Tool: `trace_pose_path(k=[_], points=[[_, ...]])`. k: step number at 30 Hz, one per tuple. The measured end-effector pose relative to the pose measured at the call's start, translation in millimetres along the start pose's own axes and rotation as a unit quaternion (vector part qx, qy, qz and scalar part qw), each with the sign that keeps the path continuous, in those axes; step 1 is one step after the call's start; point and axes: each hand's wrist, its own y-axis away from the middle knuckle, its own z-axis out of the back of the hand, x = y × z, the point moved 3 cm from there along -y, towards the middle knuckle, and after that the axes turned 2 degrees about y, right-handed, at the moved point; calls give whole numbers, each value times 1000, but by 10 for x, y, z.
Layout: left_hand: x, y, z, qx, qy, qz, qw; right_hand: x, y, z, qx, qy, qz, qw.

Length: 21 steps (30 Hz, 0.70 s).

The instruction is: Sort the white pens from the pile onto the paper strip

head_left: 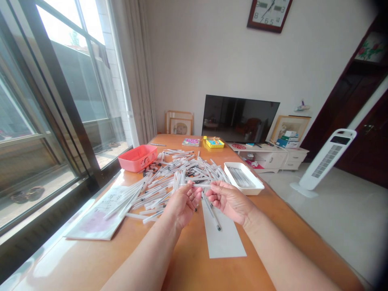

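Left hand [184,204] and right hand [230,200] are pinching a pen barrel [202,186] near opposite ends. Its axis is running crosswise.

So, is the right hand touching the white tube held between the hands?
Touching: the head view shows the right hand pinching one end of the white tube.

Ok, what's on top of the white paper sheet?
On the white paper sheet lies at least one black-ended pen. Whatever is on the part behind the right hand is hidden from view.
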Motion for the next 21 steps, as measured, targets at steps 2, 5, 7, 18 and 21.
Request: trace_pose_path(k=[2, 5, 7, 18, 21], points=[[4, 11, -14, 2, -4, 8, 1000, 35, 41, 7, 15, 13, -9, 1000], [-12, 6, -15, -5, -2, 1, 1000, 186, 139, 96, -2, 54, 11, 999], [-27, -11, -4, -12, -1, -7, 1000, 347, 231, 239, -48, 80, 51, 994], [-8, -81, 17, 4, -21, -7, 1000, 326, 856, 1274, -207, 516, 5, 831], [-11, -85, 19, 3, -25, -11, 1000, 115, 936, 1405, -203, 580, -30, 788]])
